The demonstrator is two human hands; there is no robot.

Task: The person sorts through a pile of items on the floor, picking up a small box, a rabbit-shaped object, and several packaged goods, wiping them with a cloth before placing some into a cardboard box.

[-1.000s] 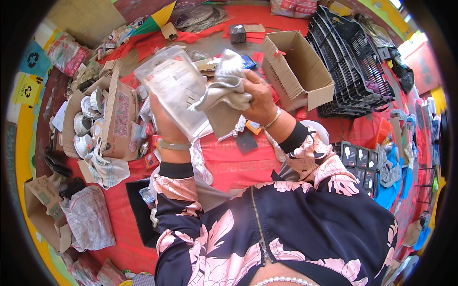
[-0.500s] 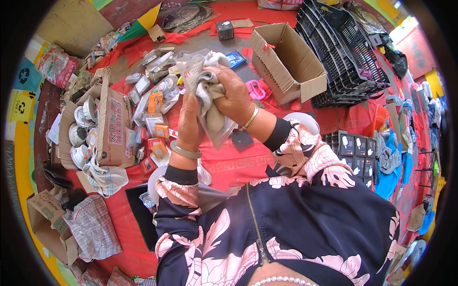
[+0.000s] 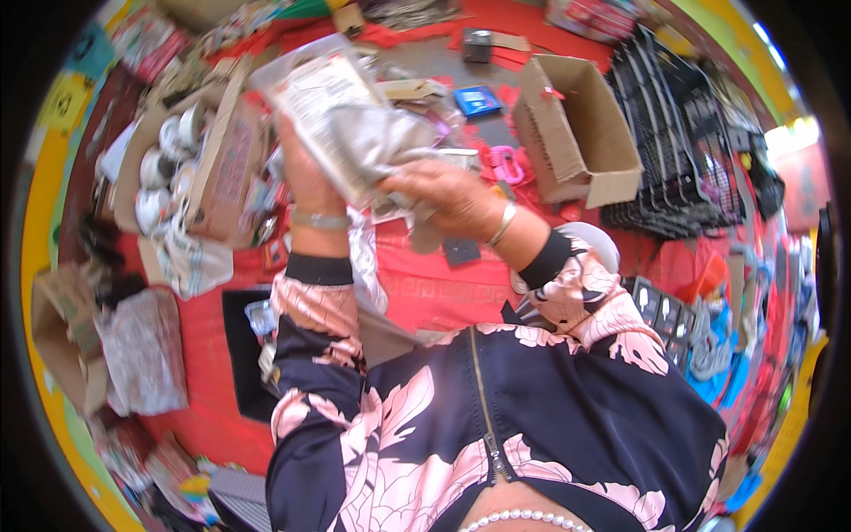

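My left hand [image 3: 308, 177] holds up a flat rectangular pack [image 3: 310, 75] in a whitish see-through wrapping, gripping it by its near left edge. The pack is tilted, with its printed face showing. A grey cloth [image 3: 381, 137] lies over the pack's right part, and my right hand [image 3: 454, 199] is closed on the cloth, pressing it to the pack. Motion blurs both hands a little, and the left fingers are partly hidden behind the pack. Beyond them on the ground are a flat blue package [image 3: 478, 101] and a pink plastic object [image 3: 507, 165].
On the left stands a cardboard box [image 3: 232, 182] holding several white round fixtures. An open cardboard box [image 3: 542, 129] sits at the right, beside stacked black crates [image 3: 678, 133]. Small black boxes [image 3: 660, 306] lie lower right. Red cloth [image 3: 434, 293] covers much of the ground.
The pack has moved up and left, and more of its printed face shows. The cloth, bunched before, is spread more over the pack. The whole view has shifted slightly.
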